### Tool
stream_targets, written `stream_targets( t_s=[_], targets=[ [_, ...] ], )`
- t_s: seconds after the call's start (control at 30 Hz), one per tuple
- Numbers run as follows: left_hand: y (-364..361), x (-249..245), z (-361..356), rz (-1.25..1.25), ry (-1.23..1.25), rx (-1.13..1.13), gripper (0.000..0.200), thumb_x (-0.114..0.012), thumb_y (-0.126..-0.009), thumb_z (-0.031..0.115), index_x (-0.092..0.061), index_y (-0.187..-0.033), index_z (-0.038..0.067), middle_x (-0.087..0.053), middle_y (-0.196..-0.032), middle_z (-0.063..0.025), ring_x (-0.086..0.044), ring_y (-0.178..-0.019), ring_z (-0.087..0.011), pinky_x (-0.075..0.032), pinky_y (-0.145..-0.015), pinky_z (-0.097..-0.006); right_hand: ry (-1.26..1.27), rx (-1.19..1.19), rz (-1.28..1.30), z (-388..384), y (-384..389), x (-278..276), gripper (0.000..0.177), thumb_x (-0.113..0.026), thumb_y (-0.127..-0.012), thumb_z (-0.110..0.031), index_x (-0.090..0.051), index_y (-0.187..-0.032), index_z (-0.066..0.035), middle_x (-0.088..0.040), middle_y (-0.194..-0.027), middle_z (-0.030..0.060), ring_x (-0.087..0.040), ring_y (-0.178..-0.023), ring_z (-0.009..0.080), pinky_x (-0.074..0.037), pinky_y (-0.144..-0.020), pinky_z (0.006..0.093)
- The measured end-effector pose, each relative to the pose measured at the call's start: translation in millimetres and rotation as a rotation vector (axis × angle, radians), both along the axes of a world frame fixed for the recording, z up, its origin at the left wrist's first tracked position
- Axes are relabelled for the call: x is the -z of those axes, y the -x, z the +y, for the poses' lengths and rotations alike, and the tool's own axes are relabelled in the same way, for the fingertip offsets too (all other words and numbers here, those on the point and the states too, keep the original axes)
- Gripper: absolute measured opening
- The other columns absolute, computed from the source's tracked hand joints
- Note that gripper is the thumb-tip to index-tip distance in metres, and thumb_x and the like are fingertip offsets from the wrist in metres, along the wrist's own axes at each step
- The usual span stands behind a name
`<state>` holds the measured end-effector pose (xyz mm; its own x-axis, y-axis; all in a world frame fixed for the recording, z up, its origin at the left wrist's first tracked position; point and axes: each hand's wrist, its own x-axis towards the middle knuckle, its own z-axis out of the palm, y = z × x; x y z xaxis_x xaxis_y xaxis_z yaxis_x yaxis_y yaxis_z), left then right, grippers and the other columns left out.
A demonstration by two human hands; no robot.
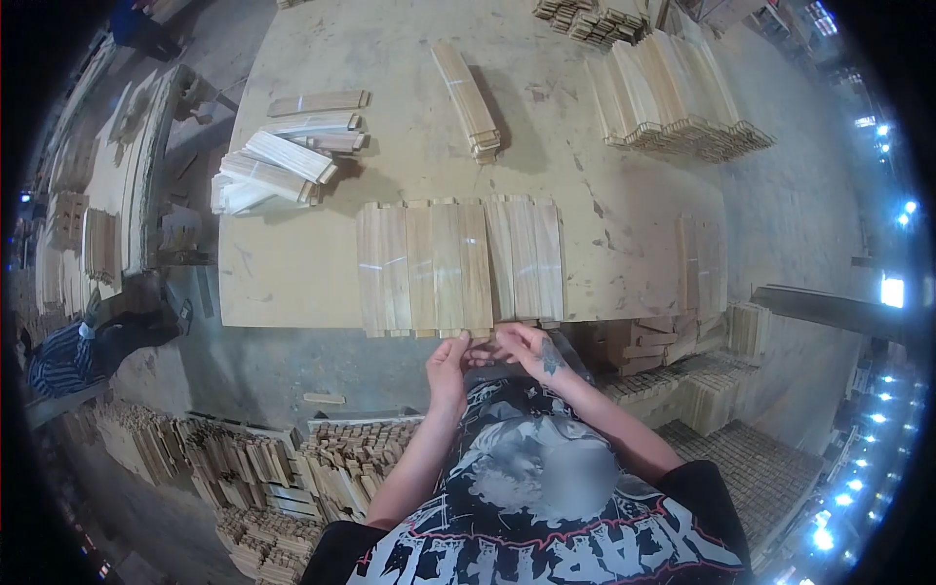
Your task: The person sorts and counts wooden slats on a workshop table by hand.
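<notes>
Thin wooden slats [421, 263] lie side by side in a row at the table's near edge, with a second group of slats [526, 255] close on their right. My left hand [452, 366] is at the near ends of the first row, thumb and fingers bent together at the slat ends. Beside it, my right hand [522, 346] has its fingers curled near the right corner of that row. Whatever the fingertips of either hand pinch is too small to make out.
The table [292, 283] also bears a loose pile of slats [278, 166], a narrow bundle [466, 102], a large stack [673, 93] and slats at the right edge [697, 261]. Stacked wood [361, 453] stands behind on the floor. A person [73, 356] is at the left.
</notes>
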<state>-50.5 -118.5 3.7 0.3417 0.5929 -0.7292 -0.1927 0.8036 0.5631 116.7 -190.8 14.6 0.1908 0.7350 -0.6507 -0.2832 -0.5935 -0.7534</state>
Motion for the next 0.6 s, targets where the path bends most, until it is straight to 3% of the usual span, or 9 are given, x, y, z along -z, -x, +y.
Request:
stream_targets(
  t_s=[0.13,0.27,0.37,0.47,0.57,0.6],
  targets=[
    [-3.5,-15.2,0.6,-0.015,-0.052,0.008,0.024,-0.062,-0.103,0.024,-0.067,-0.104,0.001,-0.075,-0.096,-0.0135,-0.071,-0.076,-0.0182,-0.056,-0.072,-0.031,0.042,0.123,0.304,41.6,-0.1,-20.4,0.044,-0.067,-0.101,-0.032,-0.059,-0.132,-0.001,-0.071,-0.107,0.0064,-0.07,-0.09,0.0142,-0.057,-0.076,0.0288],
    [-0.1,-33.9,2.4,-0.015,-0.093,0.122,0.035,-0.058,-0.105,0.03,-0.067,-0.113,-0.003,-0.076,-0.097,-0.0147,-0.07,-0.076,-0.0174,-0.055,-0.071,-0.0305,0.166,0.043,0.174,68.4,9.9,-10.4,0.051,-0.079,-0.089,-0.034,-0.065,-0.123,0.0,-0.071,-0.1,0.0053,-0.068,-0.085,0.0146,-0.057,-0.076,0.0316],
    [26.0,-20.7,1.8,0.104,-0.202,0.174,0.053,-0.049,-0.107,0.041,-0.064,-0.124,-0.006,-0.075,-0.094,-0.0138,-0.069,-0.077,-0.0178,-0.055,-0.071,-0.0317,0.063,0.109,0.077,66.2,10.1,-21.0,0.041,-0.082,-0.084,-0.033,-0.074,-0.108,-0.002,-0.072,-0.089,0.0043,-0.065,-0.082,0.012,-0.053,-0.072,0.0292],
    [21.0,-29.1,9.7,0.164,-0.267,0.09,0.048,-0.053,-0.106,0.035,-0.062,-0.129,-0.006,-0.073,-0.108,-0.014,-0.07,-0.083,-0.0185,-0.055,-0.075,-0.0316,-0.07,0.051,0.101,34.2,-9.5,-10.7,0.041,-0.081,-0.085,-0.035,-0.074,-0.111,-0.005,-0.073,-0.092,0.0029,-0.064,-0.083,0.0109,-0.051,-0.071,0.0292],
    [-43.0,-43.0,6.4,0.223,-0.408,0.134,0.036,-0.057,-0.105,0.026,-0.063,-0.126,-0.002,-0.073,-0.111,-0.0111,-0.07,-0.091,-0.0159,-0.055,-0.082,-0.0319,-0.112,-0.041,0.022,-10.6,-40.0,-17.1,0.038,-0.079,-0.087,-0.035,-0.073,-0.112,-0.006,-0.072,-0.092,0.0017,-0.064,-0.081,0.0096,-0.051,-0.071,0.0292],
    [-67.0,-40.0,0.7,0.132,-0.384,0.148,0.033,-0.06,-0.102,0.02,-0.063,-0.127,-0.002,-0.073,-0.112,-0.0107,-0.07,-0.094,-0.0169,-0.055,-0.084,-0.0326,-0.111,-0.073,-0.009,-21.1,-54.8,-25.2,0.039,-0.078,-0.088,-0.035,-0.073,-0.112,-0.005,-0.072,-0.092,0.0016,-0.064,-0.081,0.0095,-0.052,-0.071,0.0293]
  ],
)
